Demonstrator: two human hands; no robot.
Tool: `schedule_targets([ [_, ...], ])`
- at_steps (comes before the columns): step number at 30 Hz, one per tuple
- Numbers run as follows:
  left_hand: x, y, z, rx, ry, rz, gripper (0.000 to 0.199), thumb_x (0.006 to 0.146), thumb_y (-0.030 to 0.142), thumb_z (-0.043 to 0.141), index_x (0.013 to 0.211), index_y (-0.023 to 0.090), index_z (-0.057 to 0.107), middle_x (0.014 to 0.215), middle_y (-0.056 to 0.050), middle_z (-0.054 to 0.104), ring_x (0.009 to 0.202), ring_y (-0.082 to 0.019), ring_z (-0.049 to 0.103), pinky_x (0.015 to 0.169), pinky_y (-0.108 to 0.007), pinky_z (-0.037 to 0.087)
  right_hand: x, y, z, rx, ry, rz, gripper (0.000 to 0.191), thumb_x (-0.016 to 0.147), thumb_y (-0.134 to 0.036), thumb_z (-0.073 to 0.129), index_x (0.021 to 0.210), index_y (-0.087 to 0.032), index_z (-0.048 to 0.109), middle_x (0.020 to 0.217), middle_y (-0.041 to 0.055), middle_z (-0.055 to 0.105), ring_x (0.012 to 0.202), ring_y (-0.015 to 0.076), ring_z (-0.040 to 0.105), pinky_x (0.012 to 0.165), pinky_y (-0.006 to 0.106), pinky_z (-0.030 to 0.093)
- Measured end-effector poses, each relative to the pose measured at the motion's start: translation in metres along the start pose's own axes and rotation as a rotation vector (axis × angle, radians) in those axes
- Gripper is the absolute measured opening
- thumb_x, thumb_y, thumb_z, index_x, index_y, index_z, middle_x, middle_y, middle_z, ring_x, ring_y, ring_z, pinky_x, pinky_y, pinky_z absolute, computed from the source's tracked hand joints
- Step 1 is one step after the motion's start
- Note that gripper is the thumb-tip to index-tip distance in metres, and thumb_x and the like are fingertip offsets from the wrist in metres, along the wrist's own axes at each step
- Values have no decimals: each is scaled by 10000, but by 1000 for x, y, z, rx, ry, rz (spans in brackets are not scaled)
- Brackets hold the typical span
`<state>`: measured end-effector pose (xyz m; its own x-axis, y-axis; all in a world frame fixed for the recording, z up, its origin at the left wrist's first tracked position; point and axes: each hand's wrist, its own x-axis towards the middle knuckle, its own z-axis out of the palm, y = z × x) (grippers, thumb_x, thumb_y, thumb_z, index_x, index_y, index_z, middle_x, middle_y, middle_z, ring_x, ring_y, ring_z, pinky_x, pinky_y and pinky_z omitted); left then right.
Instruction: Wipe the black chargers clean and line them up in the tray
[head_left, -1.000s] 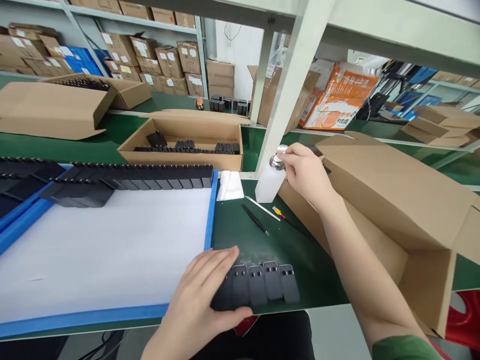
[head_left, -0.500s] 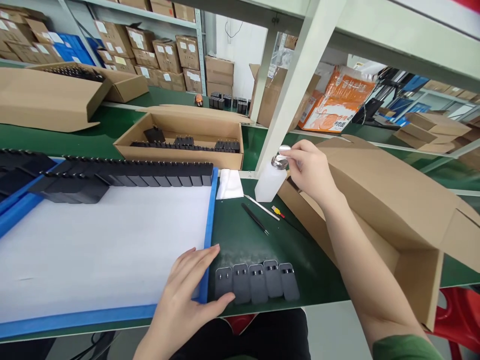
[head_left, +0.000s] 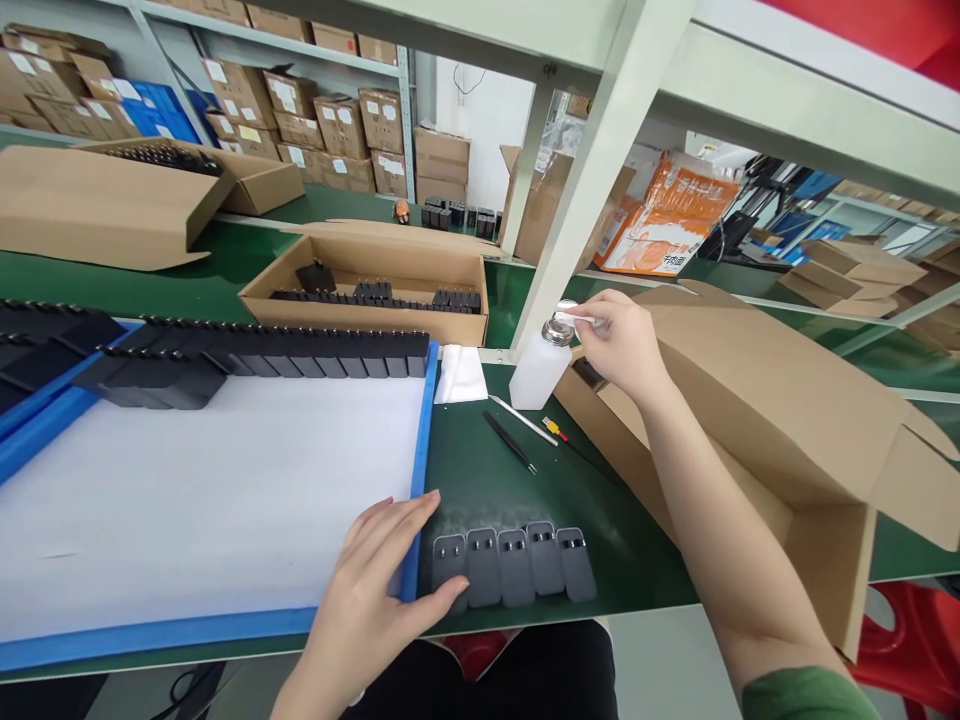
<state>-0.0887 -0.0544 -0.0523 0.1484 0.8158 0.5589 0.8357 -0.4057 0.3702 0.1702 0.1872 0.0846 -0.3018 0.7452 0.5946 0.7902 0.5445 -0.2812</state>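
Observation:
My right hand (head_left: 619, 340) is at the top of a white pump bottle (head_left: 538, 370) with a metal collar. Its fingers pinch a small white piece against the bottle's cap; whether it is cloth or paper I cannot make out. Fingers spread, my left hand (head_left: 375, 590) lies over the blue-edged tray's (head_left: 421, 450) right rim. Its thumb is at the leftmost of several flat black plug adapters (head_left: 514, 570), lined up side by side with their prongs facing up. More black adapters (head_left: 322, 352) stand in a row along the tray's far side.
Between bottle and adapters lie black tweezers (head_left: 510, 442), a thin silver tool (head_left: 523, 420) and a yellow-tipped cable (head_left: 553, 428). A folded white cloth (head_left: 460, 376) sits beside the tray. An open carton (head_left: 817, 560) stands at right, another (head_left: 364, 318) behind the tray. A metal post (head_left: 581, 190) rises behind the bottle.
My right hand has shifted slightly down on the bottle's top, and a white edge now shows under its fingers. My left hand has stayed nearly still. The view has tilted a little.

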Motion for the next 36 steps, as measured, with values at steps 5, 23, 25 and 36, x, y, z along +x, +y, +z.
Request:
schedule_targets([
  [5,0,0,2,-2,4,-9,510,957,507,574,1378,227,508,1239,-79,714,1075,-257,691,923,-445,594,2,1,2,23,-25,71,307,800,-157,538,946,-194,806,864,69,685,732,192,624,724,336,506],
  [23,-1,-3,5,-43,1,-30,553,904,470,664,1390,260,504,1259,-74,705,1087,-272,681,946,-460,569,-1,5,5,148,-125,243,279,803,-205,554,948,-166,788,940,96,742,799,220,657,775,368,520],
  [25,0,-3,5,-41,4,-25,546,909,469,658,1388,258,503,1258,-77,704,1084,-270,681,945,-459,570,0,7,4,178,-123,269,273,802,-239,568,950,-159,783,924,99,750,792,219,657,764,363,520],
  [36,-2,-2,5,-25,-6,-18,545,926,466,638,1400,241,493,1254,-83,701,1087,-267,674,950,-458,565,1,6,7,223,-95,354,234,776,-253,586,892,-143,757,832,101,731,782,232,658,759,377,523],
])
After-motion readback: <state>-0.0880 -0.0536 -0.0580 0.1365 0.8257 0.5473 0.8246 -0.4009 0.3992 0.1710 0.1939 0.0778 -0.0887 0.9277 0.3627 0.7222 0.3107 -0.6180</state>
